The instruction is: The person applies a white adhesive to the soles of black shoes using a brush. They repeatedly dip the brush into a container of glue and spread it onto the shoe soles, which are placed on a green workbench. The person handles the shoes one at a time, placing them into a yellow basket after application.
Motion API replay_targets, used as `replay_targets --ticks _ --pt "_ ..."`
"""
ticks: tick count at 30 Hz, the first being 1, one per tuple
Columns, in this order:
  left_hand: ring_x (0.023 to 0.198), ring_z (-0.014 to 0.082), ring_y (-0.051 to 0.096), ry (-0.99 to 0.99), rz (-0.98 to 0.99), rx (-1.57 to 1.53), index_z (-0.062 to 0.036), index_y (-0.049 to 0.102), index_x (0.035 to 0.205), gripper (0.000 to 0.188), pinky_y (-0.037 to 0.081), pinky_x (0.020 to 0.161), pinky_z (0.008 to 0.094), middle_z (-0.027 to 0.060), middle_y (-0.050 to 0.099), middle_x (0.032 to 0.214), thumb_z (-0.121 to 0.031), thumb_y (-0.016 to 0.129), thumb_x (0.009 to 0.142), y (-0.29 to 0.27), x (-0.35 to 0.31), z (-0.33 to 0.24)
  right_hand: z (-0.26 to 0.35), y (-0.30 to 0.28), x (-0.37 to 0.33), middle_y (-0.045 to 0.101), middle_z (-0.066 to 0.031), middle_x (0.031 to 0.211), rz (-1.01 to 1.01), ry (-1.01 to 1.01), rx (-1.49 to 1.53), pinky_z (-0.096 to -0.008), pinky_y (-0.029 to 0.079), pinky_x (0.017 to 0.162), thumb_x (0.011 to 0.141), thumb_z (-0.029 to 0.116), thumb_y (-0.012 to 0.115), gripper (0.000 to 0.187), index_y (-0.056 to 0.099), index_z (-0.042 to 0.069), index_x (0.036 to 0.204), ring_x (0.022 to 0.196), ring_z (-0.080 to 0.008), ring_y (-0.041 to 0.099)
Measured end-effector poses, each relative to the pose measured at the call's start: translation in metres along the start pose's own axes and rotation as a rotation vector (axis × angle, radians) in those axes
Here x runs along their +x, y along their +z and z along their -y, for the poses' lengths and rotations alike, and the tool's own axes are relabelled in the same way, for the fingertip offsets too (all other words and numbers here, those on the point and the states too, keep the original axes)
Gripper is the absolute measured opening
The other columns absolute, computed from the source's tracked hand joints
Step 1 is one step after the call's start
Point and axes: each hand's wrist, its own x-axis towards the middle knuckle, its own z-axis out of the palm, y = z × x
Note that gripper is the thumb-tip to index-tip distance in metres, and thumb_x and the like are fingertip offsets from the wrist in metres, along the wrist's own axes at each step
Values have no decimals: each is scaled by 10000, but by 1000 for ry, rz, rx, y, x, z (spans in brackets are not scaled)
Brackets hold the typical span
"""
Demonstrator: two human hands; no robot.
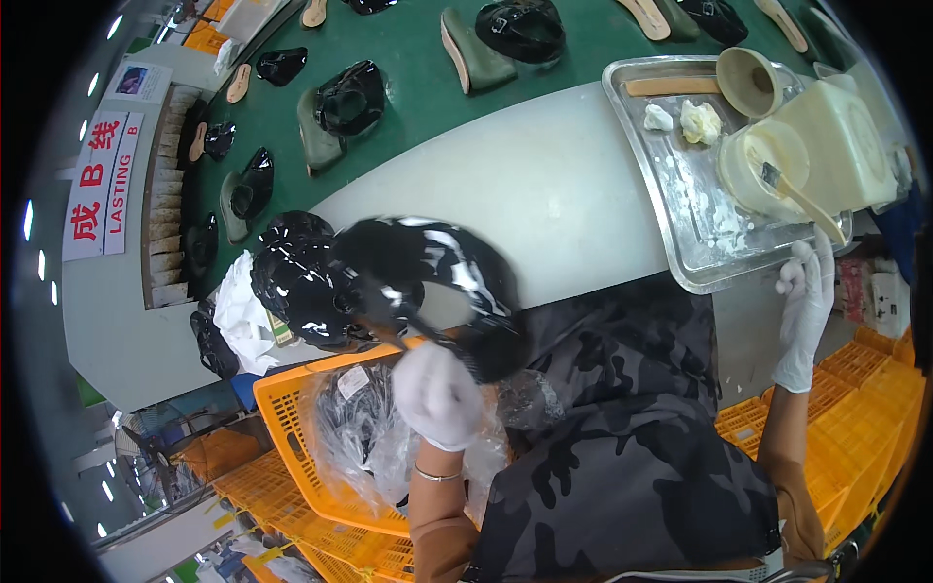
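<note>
My white-gloved left hand (437,396) is closed on the edge of a glossy black shoe upper (491,267), which is blurred and raised over the near edge of the white worktop. Beside it on the left lies a heap of similar black uppers (296,277). My right hand (809,301), also gloved, is at the near right corner of a metal tray (695,267), fingers partly stretched. Its fingertips are close to the handle end of a brush (812,209); whether they touch I cannot tell. The brush leans in a white tub (743,185) of pale liquid.
The tray also bears a beige cup (748,83), a wooden stick (671,86), white lumps (700,121) and a cream jug (846,136). Green shoe lasts (319,136), uppers and insoles sit on the green belt (418,87). An orange basket (277,408) with plastic-wrapped pieces is below my left hand.
</note>
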Motion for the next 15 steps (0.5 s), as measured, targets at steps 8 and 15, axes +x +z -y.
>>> replay_targets --ticks 8,15 --pt "943 259 558 308 427 -182 -50 556 1024 310 417 840 412 102 574 1031 14 556 721 55 59 8 5 12 33 564 -8 886 -188 -62 80 -170 381 515 886 92 559 276 535 23 1152 642 -46 496" --pt "786 291 552 154 815 26 -42 445 1234 645 448 681 389 106 549 884 -125 700 648 68 86 -5 27 32 26 550 -16 913 48 -307 -73 -168 408 551 863 31 561 217 601 39 1076 645 -53 507"
